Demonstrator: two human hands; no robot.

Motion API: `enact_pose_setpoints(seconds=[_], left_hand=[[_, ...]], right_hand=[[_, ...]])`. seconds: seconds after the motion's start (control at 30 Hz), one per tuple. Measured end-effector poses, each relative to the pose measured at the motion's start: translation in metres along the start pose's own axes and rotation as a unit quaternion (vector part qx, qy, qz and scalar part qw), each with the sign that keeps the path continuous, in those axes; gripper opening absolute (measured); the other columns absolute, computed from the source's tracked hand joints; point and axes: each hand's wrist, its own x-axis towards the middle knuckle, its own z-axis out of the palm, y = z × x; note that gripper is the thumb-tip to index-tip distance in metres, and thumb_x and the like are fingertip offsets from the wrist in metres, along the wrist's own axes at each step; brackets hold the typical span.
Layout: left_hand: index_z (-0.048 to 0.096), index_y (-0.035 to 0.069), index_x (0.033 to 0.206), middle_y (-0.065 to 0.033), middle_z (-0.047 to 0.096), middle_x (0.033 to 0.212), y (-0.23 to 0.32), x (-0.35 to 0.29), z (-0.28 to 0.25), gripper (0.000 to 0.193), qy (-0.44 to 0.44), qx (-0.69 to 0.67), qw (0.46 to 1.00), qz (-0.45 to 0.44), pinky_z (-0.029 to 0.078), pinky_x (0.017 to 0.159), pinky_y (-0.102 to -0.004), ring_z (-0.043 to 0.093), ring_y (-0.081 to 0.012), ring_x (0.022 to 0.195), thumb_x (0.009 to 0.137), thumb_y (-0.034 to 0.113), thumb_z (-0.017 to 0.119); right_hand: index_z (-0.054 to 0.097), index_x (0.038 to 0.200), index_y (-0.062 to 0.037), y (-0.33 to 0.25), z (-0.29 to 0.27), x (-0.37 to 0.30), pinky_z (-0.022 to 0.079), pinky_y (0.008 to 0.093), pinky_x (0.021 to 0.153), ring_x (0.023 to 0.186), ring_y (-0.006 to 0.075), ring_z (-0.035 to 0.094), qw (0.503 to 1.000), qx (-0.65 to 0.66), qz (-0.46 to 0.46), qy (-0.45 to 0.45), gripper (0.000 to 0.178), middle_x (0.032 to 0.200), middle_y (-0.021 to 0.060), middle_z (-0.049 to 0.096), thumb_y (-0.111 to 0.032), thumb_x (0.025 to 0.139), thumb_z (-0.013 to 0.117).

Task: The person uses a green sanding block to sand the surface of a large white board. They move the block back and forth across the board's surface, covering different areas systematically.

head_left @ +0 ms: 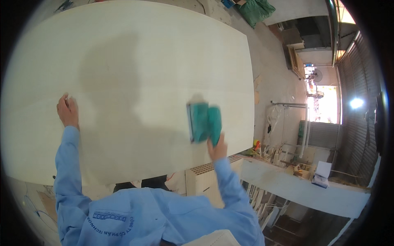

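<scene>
A large pale, flat panel (164, 61) spans most of the view. On its right half lies a green sander (200, 122), a little blurred, with its flat plate along the left side. My right hand (217, 148) is closed round the lower end of its handle, and the hand is smeared by motion. Far to the left, my left hand (68, 111) rests on the panel. Its fingers are bent inward; whether anything small is between them is hidden.
A slatted cream cabinet (205, 180) stands below the panel's near edge. To the right is a pale worktop (295, 180) with an open white box (322, 174) and loose wood pieces. A metal rack (289, 104) and a fan (316, 75) stand farther off; a green sack (255, 11) lies at the back.
</scene>
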Motion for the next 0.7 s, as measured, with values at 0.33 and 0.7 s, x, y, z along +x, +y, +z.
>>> enact_pose_setpoints(seconds=[0.33, 0.7], left_hand=[[0.062, 0.005, 0.125, -0.0117, 0.065, 0.113, -0.002, -0.003, 0.009, 0.035, 0.042, 0.033, 0.998, 0.044, 0.044, 0.097, -0.0413, 0.055, -0.0273, 0.106, 0.099, 0.029, 0.059], [0.065, 0.008, 0.117, -0.0084, 0.063, 0.091, -0.017, 0.005, 0.015, 0.029, 0.08, -0.003, 0.991, 0.107, 0.047, 0.088, -0.0415, 0.058, -0.0263, 0.091, 0.096, 0.027, 0.063]], right_hand=[[0.049, 0.124, -0.0024, 0.026, 0.006, 0.198, 0.052, 0.057, 0.079, 0.091, 0.0518, 0.065, 0.994, -0.076, 0.028, 0.07, 0.054, 0.1, 0.0283, 0.068, -0.037, 0.088, 0.069], [0.047, 0.127, -0.0022, -0.068, 0.051, 0.22, 0.052, 0.0563, 0.085, 0.098, 0.0497, 0.065, 0.999, -0.024, -0.037, -0.009, 0.058, 0.102, 0.0282, 0.069, -0.034, 0.085, 0.07]])
